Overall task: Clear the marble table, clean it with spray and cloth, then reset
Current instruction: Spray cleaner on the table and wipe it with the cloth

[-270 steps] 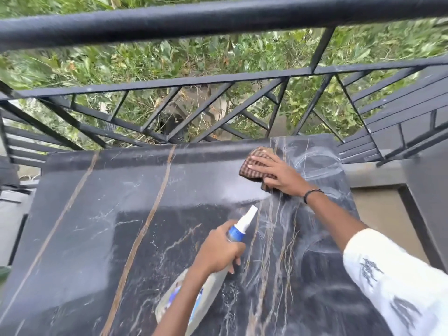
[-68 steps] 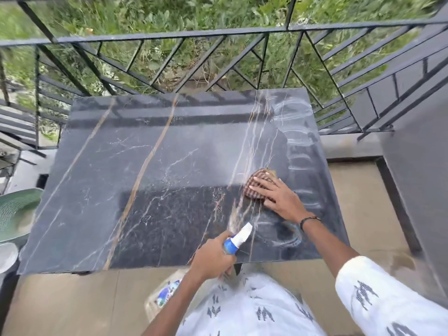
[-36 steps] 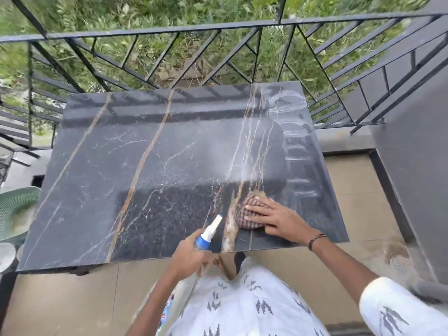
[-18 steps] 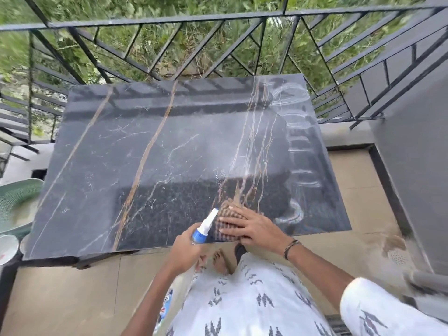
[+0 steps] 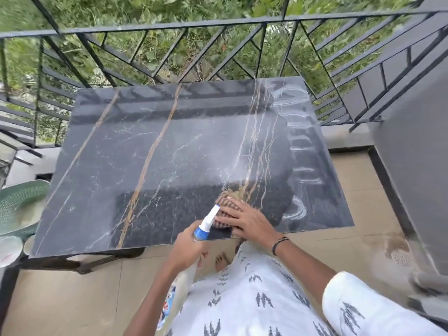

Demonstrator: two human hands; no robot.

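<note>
The dark marble table (image 5: 150,166) with tan veins stands bare against the railing. My left hand (image 5: 188,249) grips a spray bottle (image 5: 206,224) with a white nozzle and blue collar, held just off the table's near edge and pointing up over the slab. A fine mist and droplets show above the nozzle. My right hand (image 5: 244,220) presses a brown checked cloth (image 5: 225,204) flat on the marble near the front edge, fingers spread over it. Pale wipe streaks run down the table's right side.
A black metal railing (image 5: 218,40) runs behind and right of the table, greenery beyond. A green woven chair (image 5: 17,207) and a white dish (image 5: 8,249) sit at the left. A grey wall (image 5: 412,166) rises at the right. Tan floor tiles with a drain (image 5: 401,258) lie below.
My right hand has slid the cloth from the far right corner down to the front edge and leftward. The bottle has moved back to the near edge; fresh mist now shows above the cloth.
</note>
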